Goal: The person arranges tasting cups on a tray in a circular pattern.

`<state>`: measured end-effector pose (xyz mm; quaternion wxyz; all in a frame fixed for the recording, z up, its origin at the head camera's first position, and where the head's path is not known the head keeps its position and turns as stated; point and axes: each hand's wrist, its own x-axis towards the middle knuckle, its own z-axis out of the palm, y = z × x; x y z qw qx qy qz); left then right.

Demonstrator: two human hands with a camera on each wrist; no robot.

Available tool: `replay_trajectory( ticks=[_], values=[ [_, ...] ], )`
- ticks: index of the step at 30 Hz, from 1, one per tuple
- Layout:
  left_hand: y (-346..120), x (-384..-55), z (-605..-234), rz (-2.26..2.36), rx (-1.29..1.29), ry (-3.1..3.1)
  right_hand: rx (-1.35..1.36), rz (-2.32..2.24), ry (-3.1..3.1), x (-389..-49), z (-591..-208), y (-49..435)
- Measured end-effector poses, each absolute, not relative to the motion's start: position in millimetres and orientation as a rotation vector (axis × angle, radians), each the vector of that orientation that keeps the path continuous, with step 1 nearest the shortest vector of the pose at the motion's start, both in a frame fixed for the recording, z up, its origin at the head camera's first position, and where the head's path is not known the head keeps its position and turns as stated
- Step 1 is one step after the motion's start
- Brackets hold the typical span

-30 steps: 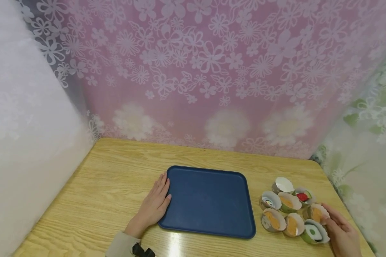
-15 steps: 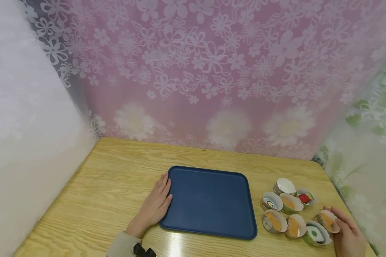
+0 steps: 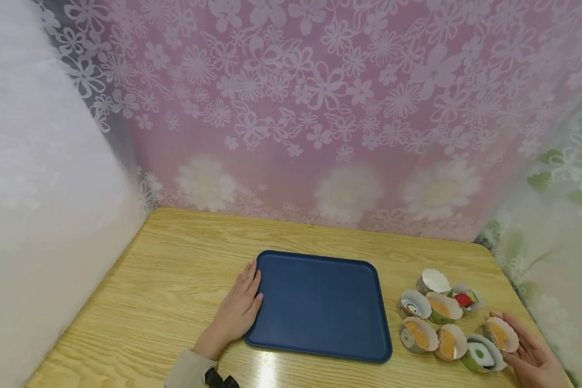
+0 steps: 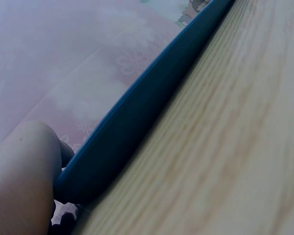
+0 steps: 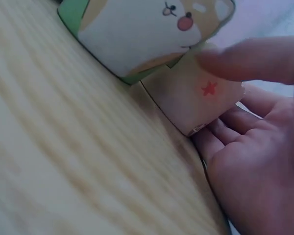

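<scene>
My left hand (image 3: 235, 310) rests along the left rim of the dark blue tray (image 3: 320, 307), its fingers fairly straight. The left wrist view shows the tray's side wall (image 4: 127, 112) on the wood. At the table's right side my right hand (image 3: 533, 353) grips a paper cake cup (image 3: 500, 335) with something orange inside, thumb on the near side and fingers behind. In the right wrist view this cup (image 5: 174, 93) is pale with a red star. Beside it is a green cup with a cartoon dog (image 5: 142, 36), matching the cup with a white-and-green piece (image 3: 482, 354).
Several other paper cups stand clustered right of the tray: three with orange contents, such as the near one (image 3: 418, 335), one with a red-and-green piece (image 3: 465, 299), one white inside (image 3: 435, 281). Flowered curtains (image 3: 291, 134) hang behind and beside the wooden table (image 3: 174, 258).
My right hand has shifted the orange-filled cup to the right, away from the cups behind it, mostly in the first half second. My left hand stays on the tray's rim.
</scene>
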<state>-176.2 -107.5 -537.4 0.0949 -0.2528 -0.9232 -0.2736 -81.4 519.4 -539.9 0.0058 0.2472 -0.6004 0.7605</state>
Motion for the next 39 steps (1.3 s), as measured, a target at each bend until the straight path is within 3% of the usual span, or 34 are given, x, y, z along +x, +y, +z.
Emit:
replay_trajectory(
  ticks=[12,20,31,39],
  values=[
    [-107.9,-176.5,-539.4,-0.811,-0.739,-2.742,0.255,2.016,-2.119,-77.2,-534.7,503.8],
    [-108.0,-176.9,-539.2,-0.808,-0.741,-2.745,-0.11,2.018,-2.114,-73.1,-527.3,505.7],
    [-107.4,-178.5,-540.5,-0.791,-0.754,-2.747,-0.271,1.729,-2.329,-76.9,-479.3,488.7],
    [-108.8,-177.0,-540.0,-0.805,-0.741,-2.751,-0.098,1.941,-2.219,-96.9,-441.6,451.6]
  ],
)
